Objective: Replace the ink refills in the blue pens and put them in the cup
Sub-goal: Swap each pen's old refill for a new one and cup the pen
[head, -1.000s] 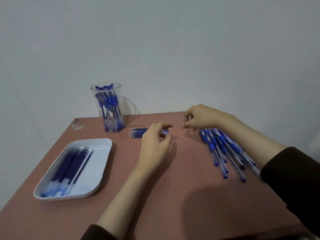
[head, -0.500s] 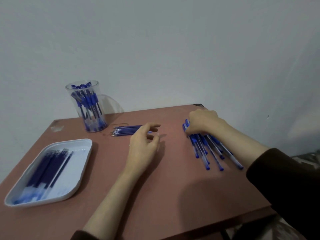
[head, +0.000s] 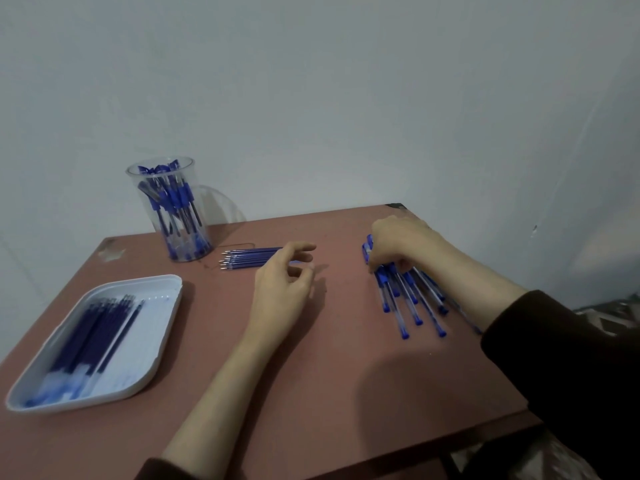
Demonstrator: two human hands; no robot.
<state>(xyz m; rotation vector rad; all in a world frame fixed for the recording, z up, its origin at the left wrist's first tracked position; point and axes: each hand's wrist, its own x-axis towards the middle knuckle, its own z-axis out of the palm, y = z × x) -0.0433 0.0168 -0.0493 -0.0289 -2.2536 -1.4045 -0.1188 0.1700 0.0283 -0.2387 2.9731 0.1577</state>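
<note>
Gripped item: blue pens (head: pixel 412 299), right of centre frame, being clutched at their far ends by the right hand (head: pixel 398 244), whose fingers are being curled down over the pile. The right forearm is being stretched in from the lower right, its dark sleeve pulled back from the wrist.

Left hand (head: pixel 280 289): being held at centre frame, fingers loosely curled with nothing in them, forefinger and thumb being pointed ahead, just in front of the ink refills (head: pixel 247 259).

Clear cup (head: pixel 188 168): being kept upright at upper left, pens standing in it.

White tray (head: pixel 173 282): being kept at lower left, dark refills lying in it.

Table (head: pixel 329 393): being used as the surface for everything listed.
</note>
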